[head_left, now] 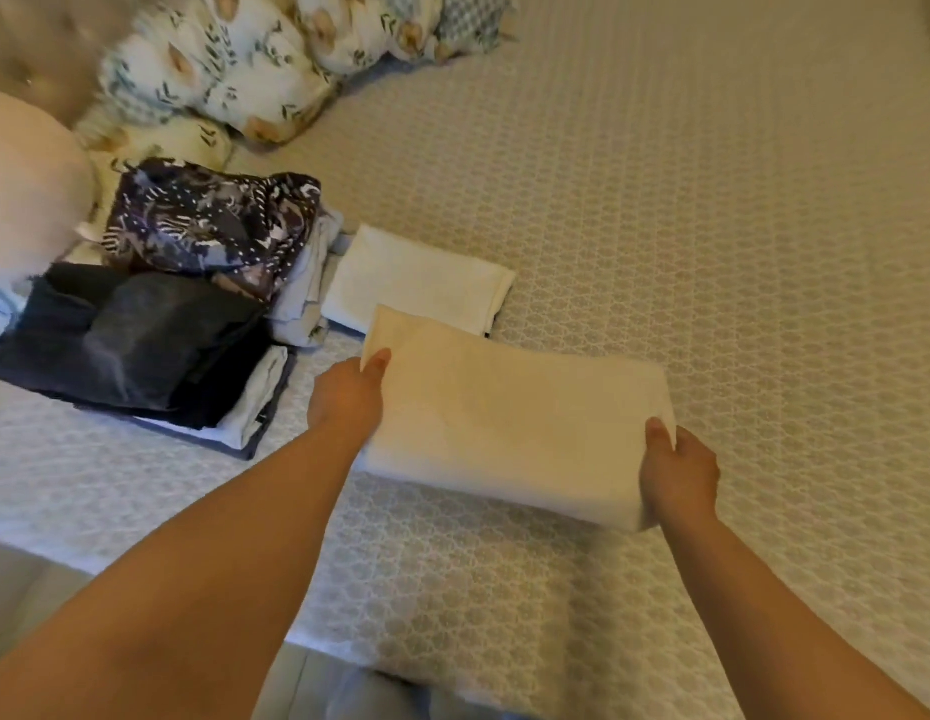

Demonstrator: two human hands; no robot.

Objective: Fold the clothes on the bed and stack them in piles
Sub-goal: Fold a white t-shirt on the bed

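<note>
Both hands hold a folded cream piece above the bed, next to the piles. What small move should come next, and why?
Probably carry the folded cream piece forward and left, then lower it onto the folded white piece. The left hand and right hand grip its two ends; it already looks fully folded, and the white piece lies just beyond it, alike in shape, beside the dark pile.

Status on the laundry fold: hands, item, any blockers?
Left hand and right hand: each has a grip on one end of the folded cream cloth. Cloth near the folded white piece. Nothing blocking.
</note>
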